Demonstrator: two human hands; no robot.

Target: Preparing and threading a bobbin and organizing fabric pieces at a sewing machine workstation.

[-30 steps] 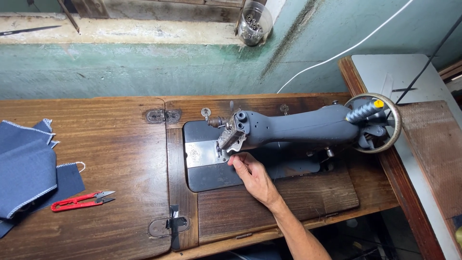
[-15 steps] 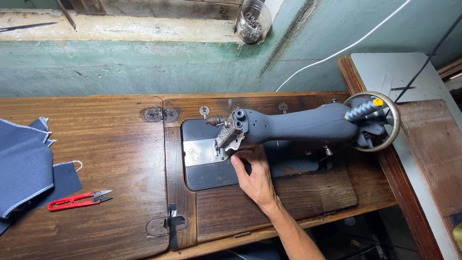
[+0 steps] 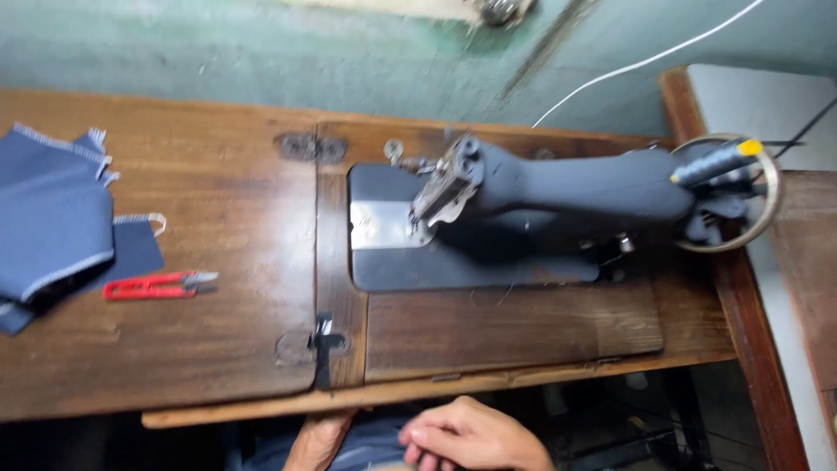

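Both hands sit low at the bottom edge of the frame, below the table's front lip. The right hand (image 3: 475, 433) is loosely curled, fingers bent over the lap, holding nothing I can make out. The left hand (image 3: 318, 440) shows only as a wrist and part of a palm pressed under the table edge; whether it is open or closed I cannot tell.

Nearest to them, in the centre and right of the frame, lies the dark grey cast-metal sewing machine (image 3: 567, 187), on its dark bed plate let into the worn brown wooden table (image 3: 218, 349). Its round handwheel (image 3: 750, 231) sits at the right. At the left, small red-handled thread snips (image 3: 157, 284) lie just beside a pile of folded blue cloth pieces (image 3: 48, 222), which the left edge cuts off. Behind runs a scuffed pale green wall (image 3: 261, 52) with a white cable (image 3: 645, 61).

The picture is motion-blurred, so the needle area is hard to read. A second ago the right hand was up at the needle plate; now it has dropped off the table.
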